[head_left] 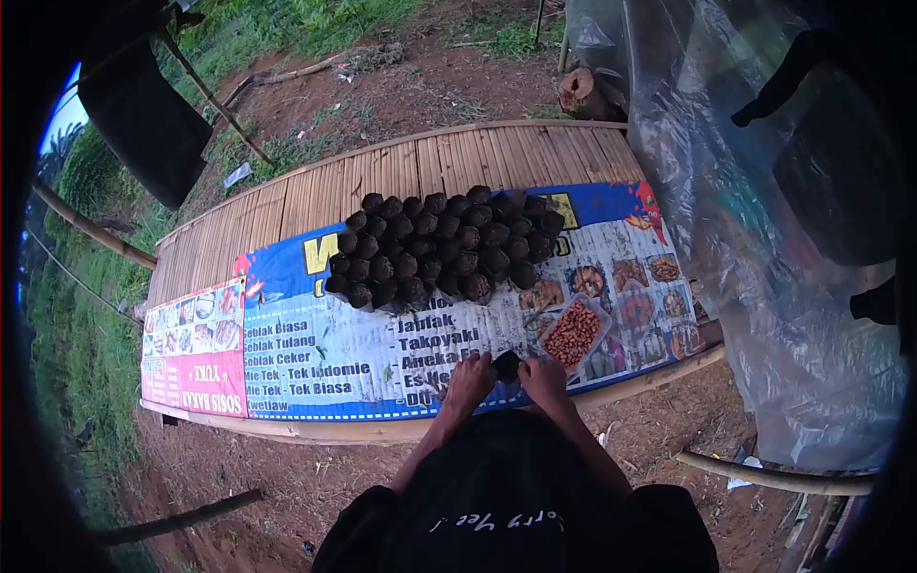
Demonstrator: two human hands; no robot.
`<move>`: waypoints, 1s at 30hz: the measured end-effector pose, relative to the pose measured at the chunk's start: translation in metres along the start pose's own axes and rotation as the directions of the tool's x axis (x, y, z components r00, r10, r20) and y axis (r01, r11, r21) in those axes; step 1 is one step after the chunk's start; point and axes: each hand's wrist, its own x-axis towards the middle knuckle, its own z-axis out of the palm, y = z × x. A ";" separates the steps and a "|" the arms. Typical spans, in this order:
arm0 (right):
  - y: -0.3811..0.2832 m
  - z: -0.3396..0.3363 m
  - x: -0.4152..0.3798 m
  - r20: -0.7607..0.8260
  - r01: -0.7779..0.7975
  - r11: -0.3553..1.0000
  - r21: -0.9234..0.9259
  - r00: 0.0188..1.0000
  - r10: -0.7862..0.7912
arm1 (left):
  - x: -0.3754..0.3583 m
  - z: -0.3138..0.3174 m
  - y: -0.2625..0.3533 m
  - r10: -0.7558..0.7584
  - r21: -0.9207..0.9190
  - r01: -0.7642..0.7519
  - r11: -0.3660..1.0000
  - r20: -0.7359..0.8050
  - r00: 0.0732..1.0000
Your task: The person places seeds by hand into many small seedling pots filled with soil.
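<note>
Both my hands meet at the near edge of the bamboo table, around a small black bag [507, 367]. My left hand [472, 380] has its fingers closed on the bag's left side. On the other side, my right hand [543, 379] grips it with bent fingers. Just beyond my right hand is a clear plastic tub [576, 332] of reddish-brown seeds or nuts. Farther back, several dark filled bags [439, 246] stand packed together on the printed banner [334, 353].
Bare bamboo slats [382, 172] form the table's far part. A clear plastic sheet [793, 382] hangs at the right. Bamboo poles [774, 477] stick out at the lower right and the left. A cut log [585, 94] lies behind the table.
</note>
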 end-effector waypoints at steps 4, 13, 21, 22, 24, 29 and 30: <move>-0.001 0.003 0.004 -0.045 0.038 0.999 0.008 0.998 -0.038 | -0.006 0.003 0.005 0.033 -0.025 -0.034 0.999 -0.031 0.999; 0.003 0.010 -0.005 -0.159 0.138 0.990 0.029 0.978 -0.132 | -0.015 0.016 -0.013 -0.066 -0.144 0.063 0.988 -0.020 0.998; 0.001 0.006 -0.016 -0.072 0.014 1.000 -0.006 0.997 -0.015 | -0.005 0.000 0.008 -0.004 -0.103 -0.004 0.995 -0.076 0.997; 0.004 0.009 -0.017 -0.074 0.012 1.000 -0.007 0.997 -0.012 | -0.002 0.000 0.007 -0.012 -0.065 0.011 0.998 -0.012 1.000; 0.005 0.013 -0.018 0.032 0.042 0.993 -0.114 0.999 -0.039 | 0.003 0.001 0.006 -0.018 -0.027 0.019 0.999 0.053 0.998; 0.002 0.009 -0.015 -0.028 -0.034 0.999 -0.008 0.999 0.034 | 0.003 -0.005 0.009 0.075 0.010 -0.074 0.997 -0.069 0.995; 0.004 0.009 -0.015 -0.083 -0.029 0.999 0.020 0.996 0.031 | 0.001 -0.004 0.008 0.076 0.009 -0.076 0.997 -0.066 0.995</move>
